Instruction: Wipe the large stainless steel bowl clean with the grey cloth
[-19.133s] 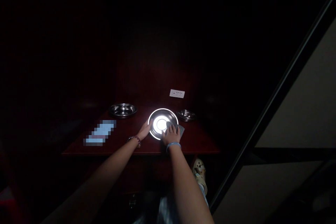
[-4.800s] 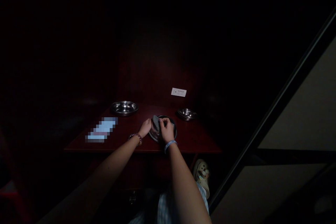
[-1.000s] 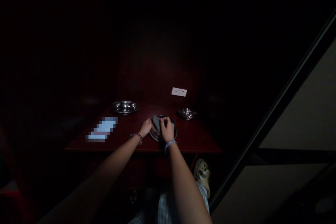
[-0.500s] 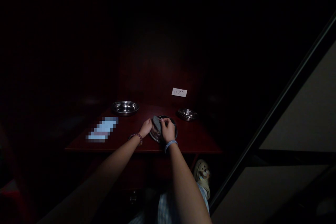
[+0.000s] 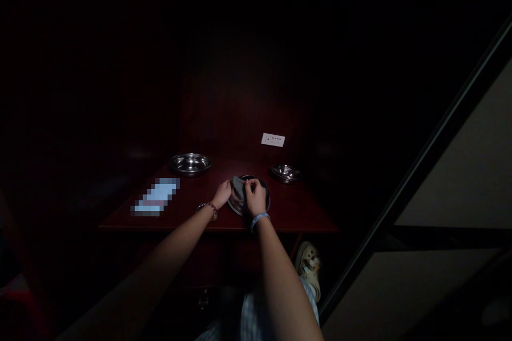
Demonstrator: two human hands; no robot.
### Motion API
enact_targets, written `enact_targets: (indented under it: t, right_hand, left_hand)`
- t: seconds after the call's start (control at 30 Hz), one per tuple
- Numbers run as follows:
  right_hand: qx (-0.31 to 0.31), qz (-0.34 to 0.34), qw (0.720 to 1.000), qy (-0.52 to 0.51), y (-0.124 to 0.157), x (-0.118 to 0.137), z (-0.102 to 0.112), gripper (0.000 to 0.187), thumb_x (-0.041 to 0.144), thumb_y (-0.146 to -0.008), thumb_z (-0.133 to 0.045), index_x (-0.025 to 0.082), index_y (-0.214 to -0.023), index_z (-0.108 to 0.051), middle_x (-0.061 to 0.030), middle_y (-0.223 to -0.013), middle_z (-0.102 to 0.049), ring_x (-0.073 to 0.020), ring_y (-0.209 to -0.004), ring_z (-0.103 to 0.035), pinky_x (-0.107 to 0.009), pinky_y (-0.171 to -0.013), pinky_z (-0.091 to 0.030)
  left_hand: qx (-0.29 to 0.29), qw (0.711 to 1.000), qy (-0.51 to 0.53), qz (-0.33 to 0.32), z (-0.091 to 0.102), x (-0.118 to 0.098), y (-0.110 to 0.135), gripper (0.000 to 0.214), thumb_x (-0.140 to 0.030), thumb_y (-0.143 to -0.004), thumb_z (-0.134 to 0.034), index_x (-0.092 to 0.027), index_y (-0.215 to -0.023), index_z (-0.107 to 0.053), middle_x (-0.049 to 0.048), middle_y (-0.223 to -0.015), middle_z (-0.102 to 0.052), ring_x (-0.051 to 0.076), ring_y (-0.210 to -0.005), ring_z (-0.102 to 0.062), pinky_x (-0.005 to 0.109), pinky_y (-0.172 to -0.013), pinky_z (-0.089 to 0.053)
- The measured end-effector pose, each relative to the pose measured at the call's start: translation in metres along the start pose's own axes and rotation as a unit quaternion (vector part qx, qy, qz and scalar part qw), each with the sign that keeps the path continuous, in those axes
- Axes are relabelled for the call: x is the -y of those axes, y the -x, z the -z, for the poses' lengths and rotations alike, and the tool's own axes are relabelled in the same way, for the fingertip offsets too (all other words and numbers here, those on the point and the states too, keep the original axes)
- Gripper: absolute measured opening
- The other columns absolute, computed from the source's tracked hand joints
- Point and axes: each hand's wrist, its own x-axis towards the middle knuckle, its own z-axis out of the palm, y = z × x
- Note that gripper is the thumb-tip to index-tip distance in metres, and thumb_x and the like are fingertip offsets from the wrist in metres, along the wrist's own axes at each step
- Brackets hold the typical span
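A round steel plate (image 5: 264, 203) lies near the front edge of a dark red table (image 5: 304, 213), partly covered by my hands. My left hand (image 5: 222, 193) and my right hand (image 5: 255, 197) both pinch a small grey cloth (image 5: 238, 186) held up over the plate's left side. The fingers of both hands are closed on the cloth. A beaded bracelet sits on my left wrist, a pale blue band on my right.
A steel dish (image 5: 190, 163) stands at the back left and a smaller steel dish (image 5: 285, 172) at the back right. A pale flat object (image 5: 156, 197) lies on the table's left side. A white socket plate (image 5: 272, 140) is on the dark wall behind. The room is very dark.
Nineteen seconds ago my right hand pressed the cloth flat on the brightly lit plate while the left steadied its rim. Over the last second both hands hold the cloth almost still.
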Motion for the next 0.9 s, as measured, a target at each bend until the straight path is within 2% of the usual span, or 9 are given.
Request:
enact_targets:
  t: [0.27, 0.73, 0.9]
  right_hand:
    - [0.018, -0.001, 1.0, 0.0, 0.0019, -0.0002, 0.0003, 0.015, 0.04, -0.089, -0.048, 0.028, -0.081, -0.051, -0.0048, -0.096, -0.076, -0.0223, -0.095, -0.07, -0.034, -0.091, -0.049]
    - [0.03, 0.002, 1.0, -0.003, 0.0016, -0.0015, -0.0005, 0.013, 0.037, -0.088, -0.047, 0.028, -0.079, -0.048, -0.0054, -0.1, -0.076, -0.0217, -0.1, -0.069, -0.036, -0.094, -0.048]
    - [0.015, 0.016, 1.0, 0.0, 0.0014, -0.0019, -0.0024, 0.016, 0.036, -0.084, -0.052, 0.029, -0.081, -0.038, -0.0045, -0.094, -0.075, -0.0213, -0.089, -0.069, -0.035, -0.089, -0.05]
  left_hand:
    - [0.002, 1.0, -0.008, 0.026, 0.0003, -0.0065, 0.0038, 0.03, -0.026, -0.094, -0.041, -0.018, -0.083, -0.068, 0.0129, -0.096, -0.078, 0.026, -0.099, -0.071, 0.037, -0.097, -0.052]
    - [0.008, 1.0, -0.003, -0.001, 0.0005, -0.0018, 0.0033, 0.033, -0.032, -0.093, -0.041, -0.017, -0.085, -0.069, 0.0117, -0.094, -0.077, 0.025, -0.1, -0.07, 0.037, -0.098, -0.051]
    - [0.003, 1.0, -0.008, 0.009, -0.0001, -0.0022, 0.0029, 0.03, -0.029, -0.092, -0.042, -0.017, -0.084, -0.068, 0.0125, -0.096, -0.077, 0.025, -0.097, -0.07, 0.037, -0.095, -0.052]
